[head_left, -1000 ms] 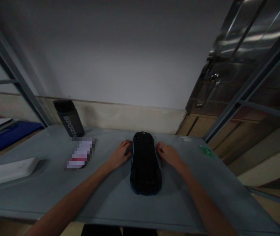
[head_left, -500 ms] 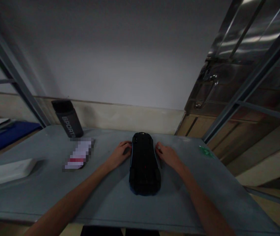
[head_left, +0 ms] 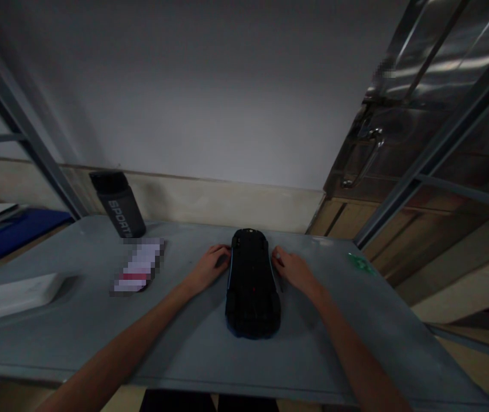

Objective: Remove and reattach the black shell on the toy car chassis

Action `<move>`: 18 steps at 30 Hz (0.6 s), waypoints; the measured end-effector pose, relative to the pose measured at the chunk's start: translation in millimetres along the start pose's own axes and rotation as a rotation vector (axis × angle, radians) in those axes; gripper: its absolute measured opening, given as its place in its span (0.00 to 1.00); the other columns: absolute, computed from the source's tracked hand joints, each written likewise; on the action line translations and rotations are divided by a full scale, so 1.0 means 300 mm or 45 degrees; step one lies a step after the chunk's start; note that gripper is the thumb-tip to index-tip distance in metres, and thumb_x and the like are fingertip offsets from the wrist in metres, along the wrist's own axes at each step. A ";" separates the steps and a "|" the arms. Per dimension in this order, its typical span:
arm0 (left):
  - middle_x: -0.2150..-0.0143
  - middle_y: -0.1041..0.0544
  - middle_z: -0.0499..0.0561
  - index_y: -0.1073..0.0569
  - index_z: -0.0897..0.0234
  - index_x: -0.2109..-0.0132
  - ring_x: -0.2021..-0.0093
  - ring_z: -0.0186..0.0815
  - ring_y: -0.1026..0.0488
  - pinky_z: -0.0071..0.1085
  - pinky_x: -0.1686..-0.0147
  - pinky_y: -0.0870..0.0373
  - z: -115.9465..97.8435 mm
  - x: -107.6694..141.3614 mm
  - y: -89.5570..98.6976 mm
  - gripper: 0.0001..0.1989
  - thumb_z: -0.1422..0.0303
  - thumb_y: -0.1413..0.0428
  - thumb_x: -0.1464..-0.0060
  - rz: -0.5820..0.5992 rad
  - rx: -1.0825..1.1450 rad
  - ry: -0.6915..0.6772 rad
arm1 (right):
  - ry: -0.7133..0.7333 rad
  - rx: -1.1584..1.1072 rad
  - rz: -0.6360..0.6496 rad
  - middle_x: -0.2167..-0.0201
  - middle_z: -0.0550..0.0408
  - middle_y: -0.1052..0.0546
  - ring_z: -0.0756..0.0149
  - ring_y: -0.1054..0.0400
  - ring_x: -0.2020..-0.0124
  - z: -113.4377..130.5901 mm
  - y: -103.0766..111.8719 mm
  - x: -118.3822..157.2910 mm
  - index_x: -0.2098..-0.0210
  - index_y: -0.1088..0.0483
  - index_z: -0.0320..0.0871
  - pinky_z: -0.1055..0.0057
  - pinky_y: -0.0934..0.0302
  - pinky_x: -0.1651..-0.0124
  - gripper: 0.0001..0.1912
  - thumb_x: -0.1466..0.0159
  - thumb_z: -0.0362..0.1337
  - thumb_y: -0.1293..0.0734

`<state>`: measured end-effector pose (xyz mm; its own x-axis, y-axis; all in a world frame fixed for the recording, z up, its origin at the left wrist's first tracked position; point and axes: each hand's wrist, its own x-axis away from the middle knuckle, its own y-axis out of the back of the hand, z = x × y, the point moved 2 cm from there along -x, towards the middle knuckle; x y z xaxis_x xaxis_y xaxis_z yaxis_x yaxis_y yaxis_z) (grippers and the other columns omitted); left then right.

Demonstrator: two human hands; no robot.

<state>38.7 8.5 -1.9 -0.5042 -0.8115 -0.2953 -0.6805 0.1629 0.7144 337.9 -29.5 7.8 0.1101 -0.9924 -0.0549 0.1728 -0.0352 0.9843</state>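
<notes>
A black toy car (head_left: 253,286) lies upside down on the grey table (head_left: 175,349), its underside up and a thin blue edge showing along its sides. My left hand (head_left: 210,266) rests at its far left side, fingers curved with a gap between thumb and fingers, the fingertips against or close to the car. On the other side, my right hand (head_left: 289,266) has its fingers bent together in a pinch near the car's edge. A thin dark rod shows just below these fingers. Whatever the right fingers hold is too small to make out.
A dark sports bottle (head_left: 119,206) stands at the back left, with a blurred-out phone (head_left: 139,266) before it. A long white object (head_left: 16,297) lies at the left. Small green pieces (head_left: 361,263) lie at the right. Metal bars rise at both table ends.
The view has shifted very slightly. Both hands and the car keep their places on the table.
</notes>
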 end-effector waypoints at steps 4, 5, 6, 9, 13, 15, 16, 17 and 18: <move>0.40 0.16 0.57 0.23 0.57 0.55 0.36 0.49 0.21 0.49 0.31 0.26 0.002 -0.001 -0.003 0.06 0.70 0.45 0.31 0.005 -0.016 0.001 | 0.009 -0.012 0.002 0.58 0.49 0.13 0.58 0.19 0.60 -0.001 -0.001 -0.001 0.45 0.26 0.47 0.66 0.43 0.62 0.10 0.19 0.39 0.38; 0.39 0.16 0.57 0.23 0.56 0.54 0.36 0.48 0.21 0.49 0.31 0.27 0.003 0.000 -0.004 0.06 0.70 0.45 0.31 0.004 -0.019 0.001 | 0.011 -0.015 0.003 0.58 0.50 0.13 0.59 0.19 0.60 -0.001 -0.001 -0.001 0.45 0.26 0.47 0.67 0.43 0.62 0.10 0.19 0.39 0.38; 0.40 0.16 0.57 0.23 0.56 0.54 0.36 0.48 0.21 0.49 0.30 0.27 0.003 0.000 -0.004 0.06 0.70 0.45 0.31 0.002 -0.023 0.000 | 0.013 -0.017 0.003 0.59 0.50 0.13 0.59 0.19 0.60 -0.001 -0.001 -0.001 0.45 0.26 0.47 0.67 0.43 0.62 0.10 0.19 0.39 0.38; 0.39 0.16 0.57 0.23 0.56 0.54 0.35 0.48 0.21 0.49 0.30 0.27 0.005 -0.002 -0.006 0.06 0.71 0.44 0.32 -0.003 -0.035 -0.004 | 0.013 -0.011 0.002 0.59 0.50 0.14 0.59 0.20 0.60 -0.001 0.001 -0.001 0.45 0.26 0.47 0.67 0.43 0.62 0.09 0.19 0.38 0.38; 0.39 0.16 0.59 0.23 0.57 0.54 0.34 0.49 0.21 0.50 0.30 0.27 0.006 -0.003 -0.006 0.06 0.71 0.44 0.32 0.008 -0.039 -0.009 | 0.016 -0.008 0.003 0.59 0.49 0.14 0.59 0.20 0.61 0.002 0.003 0.000 0.45 0.26 0.46 0.67 0.44 0.62 0.09 0.19 0.38 0.38; 0.39 0.16 0.58 0.23 0.57 0.55 0.34 0.49 0.21 0.49 0.29 0.27 0.005 -0.001 -0.005 0.06 0.71 0.45 0.32 0.010 -0.038 -0.007 | 0.019 -0.012 0.004 0.59 0.49 0.14 0.59 0.20 0.61 0.003 0.004 0.001 0.45 0.26 0.46 0.66 0.44 0.62 0.10 0.19 0.38 0.38; 0.38 0.16 0.58 0.23 0.56 0.55 0.34 0.48 0.22 0.49 0.29 0.28 0.003 0.000 -0.005 0.07 0.71 0.45 0.32 0.008 -0.037 -0.003 | 0.018 -0.013 0.004 0.59 0.49 0.14 0.58 0.20 0.61 0.003 0.005 0.002 0.45 0.26 0.46 0.66 0.44 0.62 0.10 0.19 0.38 0.38; 0.38 0.16 0.57 0.23 0.55 0.54 0.33 0.48 0.22 0.49 0.29 0.28 0.002 0.001 -0.004 0.07 0.71 0.45 0.33 0.005 -0.036 0.003 | 0.015 -0.014 0.003 0.59 0.49 0.14 0.58 0.20 0.61 0.003 0.005 0.002 0.45 0.26 0.46 0.66 0.45 0.62 0.10 0.19 0.39 0.38; 0.37 0.16 0.56 0.22 0.54 0.54 0.33 0.48 0.22 0.48 0.28 0.28 0.000 0.002 -0.004 0.07 0.71 0.45 0.33 0.002 -0.035 0.010 | 0.012 -0.013 0.003 0.59 0.49 0.14 0.58 0.20 0.61 0.002 0.005 0.003 0.45 0.26 0.47 0.66 0.45 0.62 0.10 0.19 0.39 0.38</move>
<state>39.2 8.0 -2.9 -0.5006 -0.8159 -0.2892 -0.6650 0.1486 0.7319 337.6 -30.4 9.3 0.1196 -0.9913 -0.0544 0.1826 -0.0319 0.9827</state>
